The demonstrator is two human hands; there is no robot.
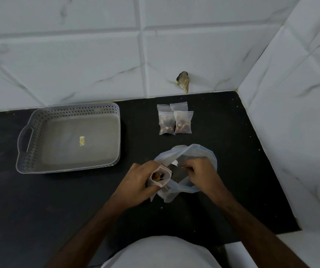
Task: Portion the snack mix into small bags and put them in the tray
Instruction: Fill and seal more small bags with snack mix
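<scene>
Head view: filling step in hand. Left hand [137, 182] grips small bag [160, 177], mouth open, some mix inside. Right hand [197, 174] curls inside big bag [190, 167]; whether it pinches mix, cannot tell. Next: drop mix in, seal. Filled bags [175, 122] lie apart from tray [39, 120]. Big bag's contents mostly hidden.

- The right hand [197, 174] covers part of the large bag [196, 151], so what its fingers pinch cannot be told
- The tray's [68, 111] small yellow sticker [81, 141] is too small to read
- Both forearms run off the lower edge
</scene>
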